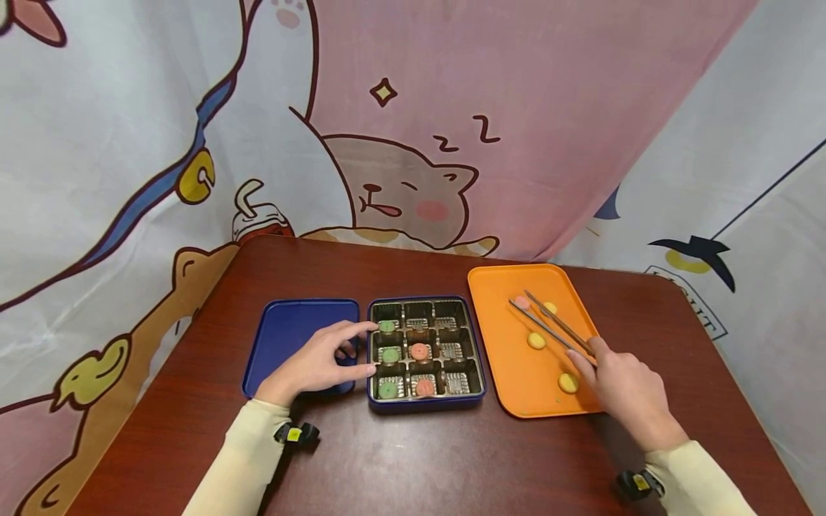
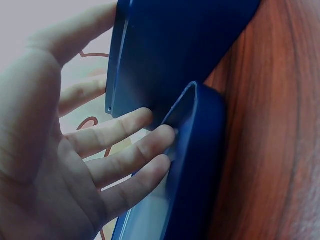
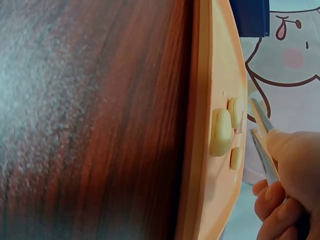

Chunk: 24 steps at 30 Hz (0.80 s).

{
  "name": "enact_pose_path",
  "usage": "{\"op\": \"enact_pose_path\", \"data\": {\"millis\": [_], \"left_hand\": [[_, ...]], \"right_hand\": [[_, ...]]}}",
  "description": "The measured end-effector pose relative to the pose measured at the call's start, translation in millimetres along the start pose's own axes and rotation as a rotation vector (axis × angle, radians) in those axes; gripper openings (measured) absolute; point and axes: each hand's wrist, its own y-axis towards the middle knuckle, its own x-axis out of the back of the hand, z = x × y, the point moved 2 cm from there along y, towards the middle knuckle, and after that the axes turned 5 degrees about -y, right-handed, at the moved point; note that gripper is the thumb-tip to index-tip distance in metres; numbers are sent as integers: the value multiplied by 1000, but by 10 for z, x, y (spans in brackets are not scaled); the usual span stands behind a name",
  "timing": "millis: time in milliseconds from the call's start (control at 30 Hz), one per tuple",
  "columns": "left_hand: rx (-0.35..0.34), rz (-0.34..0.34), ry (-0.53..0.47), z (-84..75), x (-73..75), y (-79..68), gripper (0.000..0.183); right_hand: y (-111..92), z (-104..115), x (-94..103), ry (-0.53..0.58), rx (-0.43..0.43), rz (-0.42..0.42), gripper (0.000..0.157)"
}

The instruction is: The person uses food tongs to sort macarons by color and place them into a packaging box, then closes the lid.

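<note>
My left hand (image 1: 320, 358) reaches over from the left, its index finger and thumb stretched to the left rim of a blue box (image 1: 426, 407) with a gold divided insert. Green macarons (image 1: 390, 355) sit in the left column. Pinkish-red macarons (image 1: 419, 351) sit in the middle one. On the right, my right hand (image 1: 629, 394) holds metal tongs (image 1: 555, 330) over an orange tray (image 1: 516, 401), tips apart near a pink macaron (image 1: 521, 303). Yellow macarons (image 1: 536, 340) lie on that tray. The right wrist view shows the tongs (image 3: 265, 155) between thumb and fingers.
A blue lid (image 1: 284, 337) lies left of the box, partly beneath my left hand. The dark wooden table (image 1: 413, 459) extends in front. Behind it hangs a cartoon-printed cloth (image 1: 529, 129).
</note>
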Motion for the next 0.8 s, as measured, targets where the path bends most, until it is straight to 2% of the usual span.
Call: {"op": "enact_pose_path", "data": {"millis": [800], "left_hand": [[3,1,-7,-6,-3,-1,74]], "right_hand": [[39,-5,-35,9,-18,69,44]]}}
